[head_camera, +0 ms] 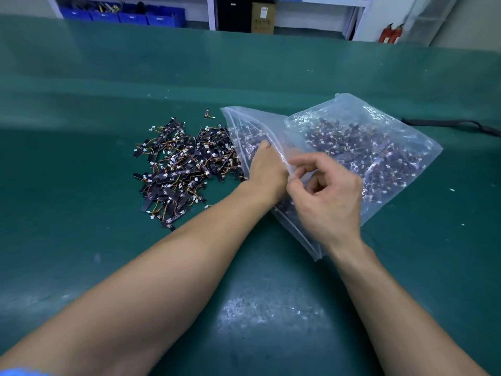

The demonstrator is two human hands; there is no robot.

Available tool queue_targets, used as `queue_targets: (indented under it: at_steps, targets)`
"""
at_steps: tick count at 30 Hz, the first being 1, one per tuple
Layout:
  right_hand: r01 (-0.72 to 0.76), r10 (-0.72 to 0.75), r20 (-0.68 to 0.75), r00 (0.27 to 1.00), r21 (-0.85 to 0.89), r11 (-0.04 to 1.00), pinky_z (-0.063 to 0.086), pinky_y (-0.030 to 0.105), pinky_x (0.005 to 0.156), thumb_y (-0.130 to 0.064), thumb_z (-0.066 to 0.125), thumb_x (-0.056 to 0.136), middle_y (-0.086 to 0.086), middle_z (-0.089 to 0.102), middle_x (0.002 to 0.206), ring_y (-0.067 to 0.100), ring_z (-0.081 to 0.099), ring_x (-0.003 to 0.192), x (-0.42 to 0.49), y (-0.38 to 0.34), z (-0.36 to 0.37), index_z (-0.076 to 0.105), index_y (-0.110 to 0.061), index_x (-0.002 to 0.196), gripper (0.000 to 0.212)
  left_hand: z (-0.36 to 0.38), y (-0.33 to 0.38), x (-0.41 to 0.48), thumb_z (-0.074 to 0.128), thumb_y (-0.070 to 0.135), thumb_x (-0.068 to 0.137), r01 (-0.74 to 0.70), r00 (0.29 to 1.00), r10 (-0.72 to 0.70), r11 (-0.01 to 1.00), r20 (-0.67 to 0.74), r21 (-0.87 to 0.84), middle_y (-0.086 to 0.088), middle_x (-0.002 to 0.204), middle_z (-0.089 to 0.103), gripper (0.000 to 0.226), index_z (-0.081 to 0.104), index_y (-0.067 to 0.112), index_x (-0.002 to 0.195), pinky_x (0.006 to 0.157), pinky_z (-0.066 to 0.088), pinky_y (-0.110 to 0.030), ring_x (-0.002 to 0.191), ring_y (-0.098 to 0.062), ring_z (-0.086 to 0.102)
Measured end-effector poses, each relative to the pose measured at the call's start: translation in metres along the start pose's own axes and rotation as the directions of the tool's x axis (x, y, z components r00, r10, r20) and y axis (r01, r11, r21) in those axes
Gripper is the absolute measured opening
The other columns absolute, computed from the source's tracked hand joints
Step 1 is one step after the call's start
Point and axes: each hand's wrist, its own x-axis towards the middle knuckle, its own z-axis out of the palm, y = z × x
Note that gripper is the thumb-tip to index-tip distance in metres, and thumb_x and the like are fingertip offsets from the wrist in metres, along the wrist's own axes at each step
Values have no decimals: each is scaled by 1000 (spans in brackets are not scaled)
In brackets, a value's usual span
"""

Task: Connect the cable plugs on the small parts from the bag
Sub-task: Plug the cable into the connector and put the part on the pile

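A clear plastic zip bag (366,137) full of small black parts with coloured wires and white plugs lies on the green table (108,253), right of centre. My left hand (267,172) reaches into the bag's open mouth, and its fingers are hidden among the parts and plastic. My right hand (325,196) pinches the near edge of the bag's opening between thumb and fingers and holds it up. A loose pile of the same small parts (184,169) lies on the table just left of the bag.
A black cable (455,124) lies on the table at the far right. Beyond the table's far edge stand blue bins (122,14), shelving, a cardboard box (263,17) and red fire extinguishers (390,33).
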Motion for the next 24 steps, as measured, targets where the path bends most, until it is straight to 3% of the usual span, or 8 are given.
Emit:
queue_targets:
  at_steps: [3, 5, 7, 9, 10, 13, 18, 24]
  targets:
    - [14, -14, 12, 1000, -5, 1000, 44, 20, 60, -2, 69, 78, -9, 66, 74, 12, 52, 52, -2, 0, 2, 74, -24, 94, 27, 0, -2, -3, 49, -5, 93, -7, 1000, 4, 991, -22, -136, -12, 88, 54, 25, 46, 17, 81, 80, 48, -44, 85, -22, 48]
    - [18, -17, 28, 999, -20, 1000, 43, 17, 60, -4, 69, 78, -8, 66, 71, 11, 52, 51, -3, 1, 4, 74, -22, 94, 25, -7, -8, -5, 53, -2, 88, -92, 996, 92, 994, 9, -65, -11, 75, 54, 29, 48, 16, 66, 74, 48, -47, 77, -26, 51]
    - [15, -13, 60, 998, -30, 999, 43, 17, 59, -6, 70, 78, -10, 66, 71, 11, 52, 51, -3, 2, 5, 74, -23, 94, 23, -19, -16, -9, 57, 7, 88, -230, 973, 218, 942, 74, 246, -13, 90, 64, 9, 63, 12, 83, 83, 44, -41, 93, -30, 60]
    - [3, 0, 99, 995, -26, 1000, 44, 18, 58, -12, 70, 78, -11, 67, 74, 14, 52, 50, -4, 3, 6, 73, -27, 97, 25, -37, -29, -9, 56, 29, 92, -417, 906, 378, 720, 190, 554, -2, 98, 66, 9, 62, 22, 92, 88, 35, -37, 106, -27, 57]
    - [0, 3, 117, 993, -28, 1000, 44, 18, 57, -14, 69, 78, -12, 67, 76, 15, 52, 50, -5, 3, 6, 72, -30, 99, 27, -47, -36, -10, 56, 38, 93, -447, 889, 404, 663, 216, 600, 3, 96, 64, 13, 60, 26, 90, 88, 32, -37, 105, -23, 53]
    - [-20, 31, 182, 983, -61, 998, 45, 17, 59, -17, 68, 79, -15, 67, 78, 13, 53, 51, -6, 6, 7, 71, -33, 103, 29, -82, -57, -17, 57, 47, 95, -463, 876, 446, 675, 182, 575, 17, 85, 51, 18, 56, 31, 88, 82, 30, -35, 92, -14, 41]
    - [-92, 145, 329, 933, -171, 981, 52, 27, 66, -12, 71, 81, -20, 66, 73, 3, 56, 54, -10, 11, 11, 73, -27, 103, 27, -116, -84, -38, 65, 40, 91, -423, 894, 429, 719, 125, 551, 16, 77, 60, 13, 68, 29, 86, 85, 40, -41, 84, -14, 45]
    - [-135, 235, 416, 879, -255, 958, 58, 37, 68, -22, 73, 83, -20, 69, 79, 4, 57, 54, -11, 14, 14, 71, -33, 105, 25, -122, -94, -47, 70, 48, 85, -414, 907, 368, 695, 204, 588, 18, 86, 59, 13, 69, 39, 95, 79, 22, -31, 90, -8, 41]
